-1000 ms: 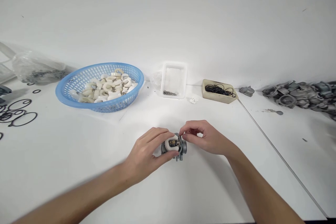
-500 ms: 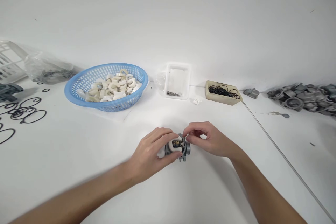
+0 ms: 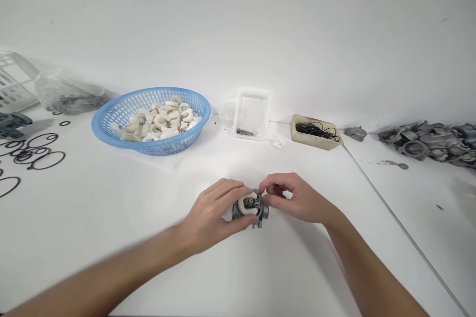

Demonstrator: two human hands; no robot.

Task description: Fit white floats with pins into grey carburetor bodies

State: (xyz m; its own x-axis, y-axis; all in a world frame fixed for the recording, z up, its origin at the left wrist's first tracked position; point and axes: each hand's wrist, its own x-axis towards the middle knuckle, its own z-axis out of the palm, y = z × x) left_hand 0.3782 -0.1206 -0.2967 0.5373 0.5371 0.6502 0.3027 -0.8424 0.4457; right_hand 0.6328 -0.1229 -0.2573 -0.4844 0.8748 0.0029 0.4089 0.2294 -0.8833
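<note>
- The metal part (image 3: 265, 213) sits on the tabletop (image 3: 223, 277) between the two hands, with a white curved piece (image 3: 241, 204) and brass-coloured fittings on its upper side.
- The left hand (image 3: 213, 213) has its grip clamped on the metal part, fingers at the far side and thumb at the near side, around the white curved piece.
- The right hand (image 3: 295, 198) has thumb and index fingertips close together at the part's right edge; whether its grip pinches anything small, I cannot tell.
- Beyond the left hand, a blue basket (image 3: 97, 121) holds white and cream rings (image 3: 161, 121).
- To its right stand a white tray (image 3: 255, 106) with thin metal pins (image 3: 245, 132), then a beige box (image 3: 316, 141) of black loops (image 3: 316, 130).
- Grey castings (image 3: 431, 141) lie heaped at far right.
- Black rings (image 3: 28, 155) lie loose at far left.
</note>
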